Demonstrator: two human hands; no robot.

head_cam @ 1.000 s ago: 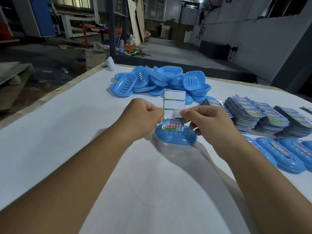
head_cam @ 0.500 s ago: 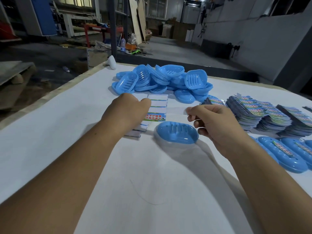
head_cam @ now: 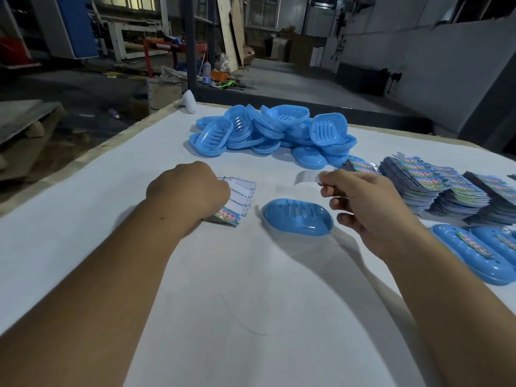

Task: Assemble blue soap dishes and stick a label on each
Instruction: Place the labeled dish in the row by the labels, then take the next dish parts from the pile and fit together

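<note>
An assembled blue soap dish (head_cam: 298,217) lies upside down on the white table (head_cam: 223,317) between my hands. My left hand (head_cam: 190,191) holds a label sheet (head_cam: 237,198) down on a small stack of used sheets to the dish's left. My right hand (head_cam: 360,202) pinches a peeled clear label (head_cam: 305,177) in the air above and behind the dish. A heap of loose blue dish halves (head_cam: 268,132) lies further back.
Stacks of colourful label sheets (head_cam: 435,188) fan out at the right. Finished labelled dishes (head_cam: 474,255) lie at the right edge. A white object (head_cam: 188,101) stands at the table's far left corner. The table's left edge drops to the workshop floor.
My hands have parted: the left brought the label sheet down onto the table left of the dish, while the right pulled the peeled label away to the right.
</note>
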